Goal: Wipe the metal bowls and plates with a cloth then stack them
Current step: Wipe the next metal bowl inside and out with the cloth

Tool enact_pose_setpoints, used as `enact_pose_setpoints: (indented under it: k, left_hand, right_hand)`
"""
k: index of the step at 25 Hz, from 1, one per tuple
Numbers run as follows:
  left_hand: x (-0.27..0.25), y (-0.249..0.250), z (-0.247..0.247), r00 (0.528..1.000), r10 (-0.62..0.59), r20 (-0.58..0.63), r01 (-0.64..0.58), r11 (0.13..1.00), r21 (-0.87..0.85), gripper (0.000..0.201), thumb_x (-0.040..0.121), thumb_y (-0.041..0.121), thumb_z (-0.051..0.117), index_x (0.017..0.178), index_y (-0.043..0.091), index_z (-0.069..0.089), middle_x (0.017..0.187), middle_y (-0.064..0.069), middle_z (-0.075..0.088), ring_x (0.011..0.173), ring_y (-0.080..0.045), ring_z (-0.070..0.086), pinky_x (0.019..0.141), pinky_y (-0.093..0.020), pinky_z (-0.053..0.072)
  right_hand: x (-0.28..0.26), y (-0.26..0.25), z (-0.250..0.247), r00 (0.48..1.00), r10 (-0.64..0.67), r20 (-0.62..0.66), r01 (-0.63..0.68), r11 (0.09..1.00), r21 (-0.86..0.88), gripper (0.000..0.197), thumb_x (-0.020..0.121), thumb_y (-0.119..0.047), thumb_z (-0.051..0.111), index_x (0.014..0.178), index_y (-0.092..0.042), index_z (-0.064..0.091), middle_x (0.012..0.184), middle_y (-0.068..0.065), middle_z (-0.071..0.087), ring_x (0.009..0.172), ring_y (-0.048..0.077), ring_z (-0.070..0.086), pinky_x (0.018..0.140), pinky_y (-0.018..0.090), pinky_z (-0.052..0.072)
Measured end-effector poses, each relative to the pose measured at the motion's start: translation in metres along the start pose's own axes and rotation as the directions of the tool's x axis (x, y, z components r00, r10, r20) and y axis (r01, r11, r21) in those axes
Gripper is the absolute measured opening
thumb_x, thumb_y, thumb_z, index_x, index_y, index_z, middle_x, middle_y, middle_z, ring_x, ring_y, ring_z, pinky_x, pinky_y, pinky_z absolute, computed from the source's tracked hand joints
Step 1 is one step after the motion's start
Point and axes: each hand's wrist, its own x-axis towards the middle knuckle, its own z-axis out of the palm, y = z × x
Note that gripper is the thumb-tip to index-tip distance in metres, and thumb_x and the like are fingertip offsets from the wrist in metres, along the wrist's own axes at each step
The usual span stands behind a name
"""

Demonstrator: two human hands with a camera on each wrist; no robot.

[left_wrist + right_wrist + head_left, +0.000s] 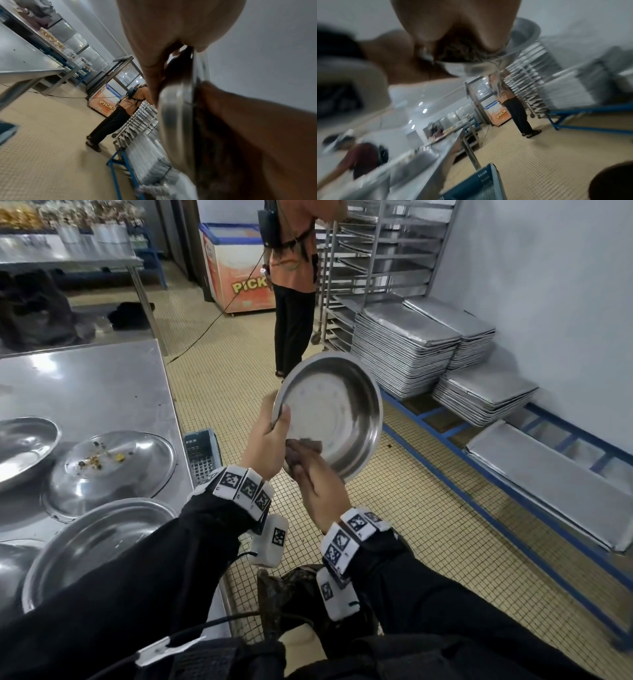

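A round metal bowl (337,412) is held up tilted over the floor, its hollow facing me. My left hand (270,436) grips its left rim, thumb inside. My right hand (317,484) holds a dark brown cloth (301,450) against the bowl's lower inner edge. The left wrist view has the bowl's rim (178,116) edge-on beside the cloth (240,135). In the blurred right wrist view the cloth (458,50) sits between my fingers against the bowl (518,40). Several more plates lie on the steel table (102,385), one (113,463) with food crumbs, one (92,546) nearest me.
A person (294,285) in an orange top stands ahead by a tray rack (383,251). Stacks of metal trays (411,347) rest on a blue frame at the right. A blue crate (202,453) sits on the floor by the table's corner. A cable crosses the tiled floor.
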Motion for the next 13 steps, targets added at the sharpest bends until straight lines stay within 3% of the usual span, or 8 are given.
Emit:
enact_pose_setpoints:
  k: [1, 3, 6, 9, 11, 13]
  left_hand:
    - [0.002, 0.002, -0.003, 0.999, 0.038, 0.003, -0.038, 0.999, -0.005, 0.033, 0.102, 0.035, 0.037, 0.134, 0.027, 0.036, 0.108, -0.001, 0.058, 0.102, -0.024, 0.062, 0.074, -0.032, 0.056]
    - [0.006, 0.004, -0.011, 0.996, 0.084, 0.018, -0.084, 0.996, 0.026, 0.030, 0.100, 0.038, 0.039, 0.129, 0.035, 0.040, 0.109, -0.004, 0.060, 0.099, -0.028, 0.064, 0.076, -0.046, 0.058]
    - [0.010, 0.004, -0.016, 0.996, 0.088, 0.020, -0.089, 0.995, 0.051, 0.028, 0.103, 0.031, 0.038, 0.131, 0.030, 0.043, 0.107, -0.001, 0.062, 0.097, -0.024, 0.065, 0.077, -0.047, 0.058]
    - [0.012, 0.006, -0.010, 0.994, 0.108, -0.021, -0.107, 0.993, 0.042, 0.027, 0.102, 0.031, 0.038, 0.129, 0.031, 0.043, 0.108, 0.003, 0.061, 0.099, -0.018, 0.063, 0.080, -0.040, 0.057]
    - [0.014, 0.009, -0.003, 0.992, 0.127, -0.006, -0.126, 0.989, 0.079, 0.029, 0.103, 0.028, 0.038, 0.131, 0.029, 0.041, 0.109, 0.007, 0.058, 0.097, -0.006, 0.060, 0.078, -0.030, 0.055]
    - [0.015, 0.014, 0.000, 0.991, 0.134, 0.004, -0.134, 0.987, 0.094, 0.028, 0.104, 0.026, 0.037, 0.131, 0.031, 0.041, 0.112, 0.006, 0.058, 0.099, -0.004, 0.058, 0.079, -0.027, 0.054]
  right_hand:
    - [-0.006, 0.005, 0.001, 0.995, -0.079, 0.058, 0.082, 0.995, -0.049, 0.043, 0.101, -0.032, 0.032, 0.143, -0.022, 0.036, 0.145, -0.001, 0.042, 0.131, 0.013, 0.040, 0.108, 0.031, 0.030]
    - [-0.011, 0.027, -0.005, 0.984, -0.156, 0.092, 0.174, 0.950, -0.258, 0.048, 0.101, -0.039, 0.024, 0.146, -0.023, 0.031, 0.148, -0.001, 0.038, 0.137, 0.008, 0.026, 0.114, 0.031, 0.015]
    - [-0.010, 0.053, -0.017, 0.992, -0.065, 0.110, 0.109, 0.879, -0.464, 0.069, 0.096, -0.056, 0.000, 0.145, -0.022, 0.034, 0.148, 0.001, 0.040, 0.143, 0.018, 0.020, 0.117, 0.043, 0.011]
    - [0.000, 0.035, -0.001, 0.993, -0.026, 0.117, 0.061, 0.950, -0.306, 0.057, 0.096, -0.054, 0.003, 0.146, -0.037, 0.025, 0.153, -0.005, 0.030, 0.144, 0.017, 0.015, 0.118, 0.040, 0.001]
    - [0.007, 0.018, 0.013, 0.996, 0.032, 0.083, -0.022, 0.993, -0.114, 0.050, 0.097, -0.053, 0.006, 0.144, -0.047, 0.021, 0.154, -0.010, 0.025, 0.145, 0.014, 0.013, 0.117, 0.047, 0.009]
    - [0.009, 0.021, 0.010, 0.989, 0.141, 0.041, -0.138, 0.988, -0.072, 0.055, 0.096, -0.055, 0.003, 0.143, -0.043, 0.030, 0.153, -0.010, 0.027, 0.145, 0.013, 0.011, 0.117, 0.049, 0.011]
